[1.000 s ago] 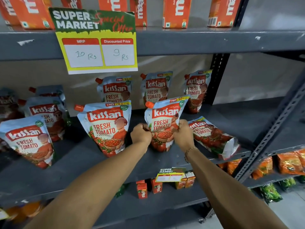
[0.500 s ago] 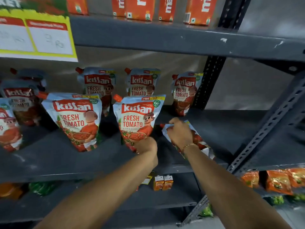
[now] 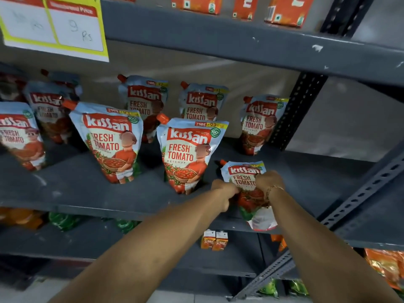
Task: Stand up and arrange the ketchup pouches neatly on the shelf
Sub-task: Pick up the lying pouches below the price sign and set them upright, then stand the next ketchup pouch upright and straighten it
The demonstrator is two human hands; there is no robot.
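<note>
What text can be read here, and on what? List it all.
"Kissan FRESH TOMATO KETCHUP", "100%", "93": front standing pouch.
"Kissan FRESH TOMATO": pouch held in left hand and right hand.
"9 Rs": price sign; its heading is blurred.
"Real": small cartons below.

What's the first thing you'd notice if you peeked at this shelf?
Two bare hands, the left hand and right hand, both gripping one lying ketchup pouch at the front edge of the grey shelf. To its left stand two big front-row pouches, with more upright behind them. A yellow price sign hangs top left.
</note>
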